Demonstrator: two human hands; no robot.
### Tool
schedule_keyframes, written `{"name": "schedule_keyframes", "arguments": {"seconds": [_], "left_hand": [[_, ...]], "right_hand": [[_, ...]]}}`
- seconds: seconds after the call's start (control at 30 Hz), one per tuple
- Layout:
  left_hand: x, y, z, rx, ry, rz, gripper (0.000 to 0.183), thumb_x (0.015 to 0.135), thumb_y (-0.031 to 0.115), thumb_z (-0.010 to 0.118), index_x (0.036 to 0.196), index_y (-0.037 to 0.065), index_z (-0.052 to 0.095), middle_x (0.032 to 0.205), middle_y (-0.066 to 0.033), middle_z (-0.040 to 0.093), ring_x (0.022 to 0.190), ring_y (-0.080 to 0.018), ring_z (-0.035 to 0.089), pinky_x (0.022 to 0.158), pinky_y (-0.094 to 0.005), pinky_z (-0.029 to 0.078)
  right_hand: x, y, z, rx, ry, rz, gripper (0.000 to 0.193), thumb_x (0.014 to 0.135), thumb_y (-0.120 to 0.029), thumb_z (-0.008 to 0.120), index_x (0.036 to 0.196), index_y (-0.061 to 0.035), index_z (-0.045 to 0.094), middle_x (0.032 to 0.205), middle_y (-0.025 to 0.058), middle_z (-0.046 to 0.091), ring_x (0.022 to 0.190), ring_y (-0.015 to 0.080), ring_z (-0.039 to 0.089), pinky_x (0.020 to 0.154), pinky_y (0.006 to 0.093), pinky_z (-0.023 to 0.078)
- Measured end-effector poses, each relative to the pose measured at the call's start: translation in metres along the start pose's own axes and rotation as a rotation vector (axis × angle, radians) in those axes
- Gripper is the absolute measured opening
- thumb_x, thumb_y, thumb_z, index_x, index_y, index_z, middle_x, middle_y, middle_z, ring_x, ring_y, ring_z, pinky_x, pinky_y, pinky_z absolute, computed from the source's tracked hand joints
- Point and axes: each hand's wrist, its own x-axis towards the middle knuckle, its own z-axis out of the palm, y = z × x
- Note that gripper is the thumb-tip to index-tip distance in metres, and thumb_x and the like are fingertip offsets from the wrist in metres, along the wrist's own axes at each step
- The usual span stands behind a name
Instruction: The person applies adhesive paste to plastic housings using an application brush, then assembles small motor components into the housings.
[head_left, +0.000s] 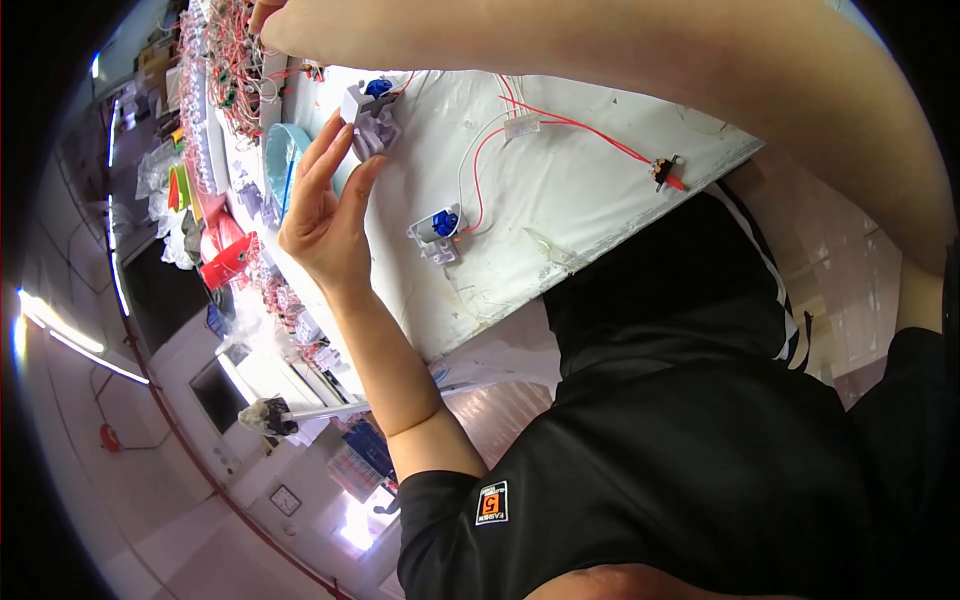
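My left hand (325,215) has its thumb and fingers closed on the sides of a small white plastic housing (376,133) with a blue-ended motor (378,88) beside it. Crossing the top of the view, my right arm reaches to the far left. My right hand (266,17) is cut off by the upper edge near a heap of red and white wired parts (235,75), its grip hidden. A second blue-ended motor (443,223) lies on the table in a clear bracket. Wires link it to a clear connector block (521,126), and red wires run on to a small black switch (664,173).
The white-covered table (480,290) ends in a worn edge along my body. A light blue round container (287,155) stands beyond my left hand. Further out are a red object (228,262) and more wired parts (275,290).
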Motion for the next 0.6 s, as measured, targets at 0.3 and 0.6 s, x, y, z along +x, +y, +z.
{"name": "schedule_keyframes", "arguments": {"seconds": [0.3,0.6], "left_hand": [[0.004,0.009,0.000,0.111,-0.094,0.049,0.037,0.082,-0.016,0.071,0.118,-0.007,0.069,0.131,-0.0228,0.064,0.125,-0.0290,0.060,0.104,-0.0375,0.052],[0.014,0.020,0.001,0.211,-0.096,0.045,0.036,0.077,-0.002,0.083,0.112,0.001,0.076,0.122,-0.0134,0.071,0.111,-0.0221,0.067,0.097,-0.0322,0.052]], "right_hand": [[0.003,-0.006,-0.007,0.125,0.020,0.081,0.025,0.084,-0.008,0.058,0.103,0.0024,0.072,0.090,0.0247,0.071,0.083,0.0334,0.071,0.078,0.0404,0.055],[0.004,-0.014,-0.010,0.244,0.021,0.155,0.025,0.084,-0.008,0.058,0.103,0.0021,0.071,0.091,0.0249,0.071,0.083,0.0338,0.071,0.078,0.0407,0.055]]}}
